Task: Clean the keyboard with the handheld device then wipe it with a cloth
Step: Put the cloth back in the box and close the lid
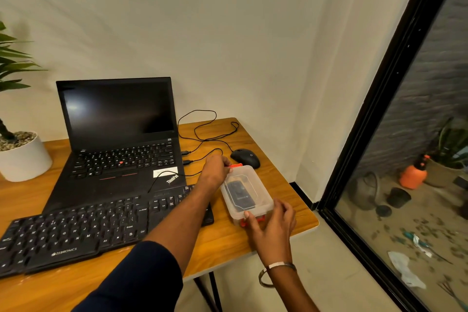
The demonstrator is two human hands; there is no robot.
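Note:
A black external keyboard lies across the front of the wooden desk. To its right sits a clear plastic box with orange clips and its lid on. A dark handheld device shows through the lid. My left hand grips the box's far end at the orange clip. My right hand holds the near end, its thumb on the lid's edge. No cloth is in view.
An open black laptop stands behind the keyboard, with cables running to a black mouse. A white plant pot sits at the left. The desk's edge is just right of the box, then a glass door.

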